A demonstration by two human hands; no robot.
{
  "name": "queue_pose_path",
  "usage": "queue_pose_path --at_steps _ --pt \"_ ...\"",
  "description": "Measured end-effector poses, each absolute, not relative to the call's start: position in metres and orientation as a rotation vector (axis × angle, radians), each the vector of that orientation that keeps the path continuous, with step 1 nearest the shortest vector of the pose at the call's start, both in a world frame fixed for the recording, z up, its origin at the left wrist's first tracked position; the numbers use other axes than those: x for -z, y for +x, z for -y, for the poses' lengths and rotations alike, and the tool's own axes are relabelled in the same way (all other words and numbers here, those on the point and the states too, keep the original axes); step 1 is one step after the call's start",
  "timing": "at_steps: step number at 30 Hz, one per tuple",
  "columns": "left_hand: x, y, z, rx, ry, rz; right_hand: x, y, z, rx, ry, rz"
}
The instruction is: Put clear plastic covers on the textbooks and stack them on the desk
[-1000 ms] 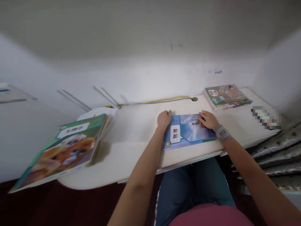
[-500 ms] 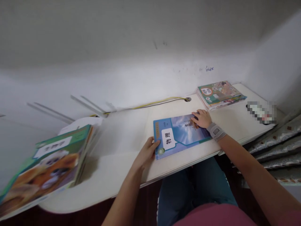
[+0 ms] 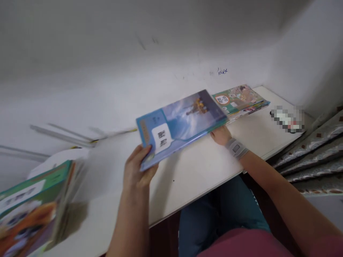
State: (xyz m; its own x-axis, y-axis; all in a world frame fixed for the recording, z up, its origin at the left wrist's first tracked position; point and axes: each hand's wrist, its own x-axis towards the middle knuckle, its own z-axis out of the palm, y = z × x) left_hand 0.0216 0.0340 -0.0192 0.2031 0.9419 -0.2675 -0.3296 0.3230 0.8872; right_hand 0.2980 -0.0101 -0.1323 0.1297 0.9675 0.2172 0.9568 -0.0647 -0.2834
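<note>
A blue textbook [image 3: 184,123] with an oil-rig picture and a white label is held up off the desk, tilted. My left hand [image 3: 140,162] grips its lower left corner, thumb on the cover and fingers behind. At the lower right edge, my right hand [image 3: 222,135] has its fingers curled against the book from below; they are partly hidden by it. A grey band [image 3: 237,147] wraps my right wrist.
The white desk [image 3: 193,178] runs along a wall. At far left lies a thick stack of textbooks [image 3: 29,210], and another book stack [image 3: 241,100] lies at the back right. Nearby is a blurred-out object [image 3: 288,119]; patterned folded fabric [image 3: 316,150] hangs at the right.
The blue textbook has risen off the desk and moved up and left in view. My right hand has gone from the top of its cover to its lower edge. The view has shifted right.
</note>
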Motion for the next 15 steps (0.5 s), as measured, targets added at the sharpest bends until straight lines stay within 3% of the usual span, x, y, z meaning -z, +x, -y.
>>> queue_pose_path --at_steps 9,15 --pt "0.046 0.248 -0.078 -0.836 0.735 -0.750 0.131 0.296 0.010 0.020 -2.086 1.831" --pt "0.069 0.330 -0.102 -0.744 0.666 -0.743 0.134 0.296 0.004 -0.005 -2.126 1.830"
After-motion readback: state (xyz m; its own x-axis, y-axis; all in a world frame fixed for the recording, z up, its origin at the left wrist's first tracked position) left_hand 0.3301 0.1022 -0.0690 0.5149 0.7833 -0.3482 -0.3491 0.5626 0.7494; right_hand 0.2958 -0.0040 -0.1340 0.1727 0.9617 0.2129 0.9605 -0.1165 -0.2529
